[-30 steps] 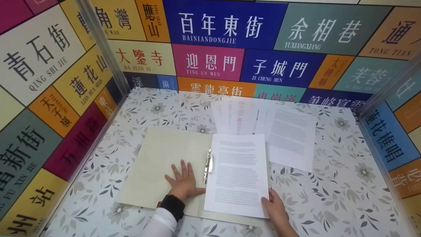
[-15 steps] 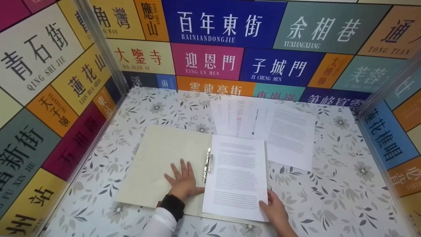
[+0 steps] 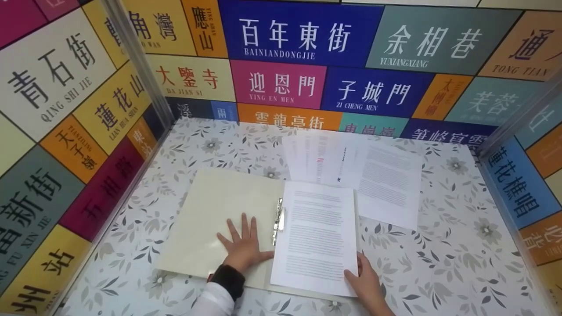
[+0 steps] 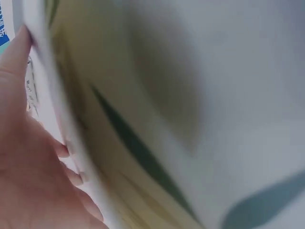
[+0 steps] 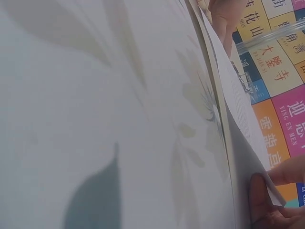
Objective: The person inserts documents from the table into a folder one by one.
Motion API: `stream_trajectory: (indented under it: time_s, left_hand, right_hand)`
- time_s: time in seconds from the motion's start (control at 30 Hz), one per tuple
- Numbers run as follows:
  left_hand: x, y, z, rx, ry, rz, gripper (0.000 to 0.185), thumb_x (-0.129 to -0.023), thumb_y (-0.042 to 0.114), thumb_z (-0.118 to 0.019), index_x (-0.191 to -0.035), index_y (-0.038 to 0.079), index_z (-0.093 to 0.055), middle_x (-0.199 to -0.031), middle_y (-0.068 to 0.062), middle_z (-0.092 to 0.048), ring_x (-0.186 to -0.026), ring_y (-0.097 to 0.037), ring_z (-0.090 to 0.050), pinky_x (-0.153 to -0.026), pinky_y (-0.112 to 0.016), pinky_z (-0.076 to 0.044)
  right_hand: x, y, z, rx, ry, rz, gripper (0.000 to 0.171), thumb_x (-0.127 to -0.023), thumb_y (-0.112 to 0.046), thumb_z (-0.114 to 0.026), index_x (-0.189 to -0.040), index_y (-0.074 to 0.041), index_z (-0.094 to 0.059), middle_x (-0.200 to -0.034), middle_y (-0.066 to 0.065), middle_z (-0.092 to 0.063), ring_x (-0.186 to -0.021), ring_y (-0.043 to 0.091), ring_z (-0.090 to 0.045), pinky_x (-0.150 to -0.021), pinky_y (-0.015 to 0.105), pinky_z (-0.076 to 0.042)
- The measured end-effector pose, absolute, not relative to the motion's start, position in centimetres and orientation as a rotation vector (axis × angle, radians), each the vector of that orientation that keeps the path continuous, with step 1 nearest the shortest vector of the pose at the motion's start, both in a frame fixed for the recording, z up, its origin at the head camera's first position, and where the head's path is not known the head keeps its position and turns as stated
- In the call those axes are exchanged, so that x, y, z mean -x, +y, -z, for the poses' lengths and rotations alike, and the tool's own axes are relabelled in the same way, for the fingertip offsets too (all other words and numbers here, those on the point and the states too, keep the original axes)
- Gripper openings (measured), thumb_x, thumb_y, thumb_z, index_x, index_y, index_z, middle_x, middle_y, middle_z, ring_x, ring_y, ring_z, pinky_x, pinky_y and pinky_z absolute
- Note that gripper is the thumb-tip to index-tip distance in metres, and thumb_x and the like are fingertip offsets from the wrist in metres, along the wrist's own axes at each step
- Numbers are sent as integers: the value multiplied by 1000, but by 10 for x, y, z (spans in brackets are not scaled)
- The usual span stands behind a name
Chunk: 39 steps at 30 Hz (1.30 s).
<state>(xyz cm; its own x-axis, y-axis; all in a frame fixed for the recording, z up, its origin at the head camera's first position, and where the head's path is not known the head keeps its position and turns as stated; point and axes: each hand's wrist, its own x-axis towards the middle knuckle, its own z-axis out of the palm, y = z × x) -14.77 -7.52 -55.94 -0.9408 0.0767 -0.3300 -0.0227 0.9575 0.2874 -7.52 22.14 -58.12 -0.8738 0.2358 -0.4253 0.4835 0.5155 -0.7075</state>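
An open cream folder (image 3: 210,219) lies on the floral table, with a metal clip (image 3: 278,219) along its spine. My left hand (image 3: 243,248) rests flat with spread fingers on the folder's left flap, its thumb near the spine. A printed sheet (image 3: 318,237) lies on the right flap beside the clip. My right hand (image 3: 362,281) holds that sheet at its near right corner. In the right wrist view the sheet's corner (image 5: 271,193) is pinched between thumb and finger. The left wrist view shows only the palm (image 4: 24,171) and a blurred folder edge.
Several more printed sheets (image 3: 377,175) lie fanned out behind the folder, toward the back right. The floral tabletop (image 3: 439,263) is boxed in by walls covered in coloured signs (image 3: 298,39) at the left, back and right.
The right hand has shifted slightly left and nearer with the sheet's corner, and the sheet sits a little closer to the clip. The left hand has stayed flat on the flap.
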Motion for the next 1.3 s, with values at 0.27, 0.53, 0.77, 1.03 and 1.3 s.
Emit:
stream_trajectory:
  time_s: [0.27,0.53,0.77,1.03,1.3]
  left_hand:
    - [154,-80,564,-20,2686,-480,117,-71,66,-71,-157,14,-11,-163,-15,6,-143,-53,13,-102,-80,7]
    - [154,-82,565,1,2717,-473,121,-66,67,-73,-157,16,-11,-160,-23,13,-141,-53,17,-102,-78,11]
    - [154,-79,561,-10,2717,-426,124,-67,67,-73,-157,12,-8,-158,-28,13,-140,-55,16,-101,-80,9]
    - [155,-75,560,0,2709,-410,123,-67,66,-74,-156,10,-10,-158,-28,10,-141,-56,13,-102,-80,6]
    - [156,-78,561,1,2693,-449,123,-67,66,-74,-156,10,-10,-158,-29,10,-141,-56,13,-102,-81,5]
  right_hand:
    - [74,223,581,-616,2456,1319,70,-90,-11,-59,-148,7,-24,-144,31,-40,-131,44,-43,-110,53,-36]
    - [73,223,579,-604,2497,1280,72,-88,-10,-60,-147,9,-23,-142,32,-42,-129,45,-45,-108,53,-37]
    - [72,219,575,-506,2543,1205,78,-87,-10,-61,-149,10,-16,-146,35,-30,-135,48,-34,-113,56,-29]
    - [68,220,574,-451,2703,1078,81,-81,-8,-67,-145,14,-23,-131,36,-32,-124,51,-35,-106,59,-33]
    - [72,226,569,-451,2678,1100,76,-84,-11,-66,-145,9,-26,-135,34,-29,-129,51,-30,-110,59,-28]
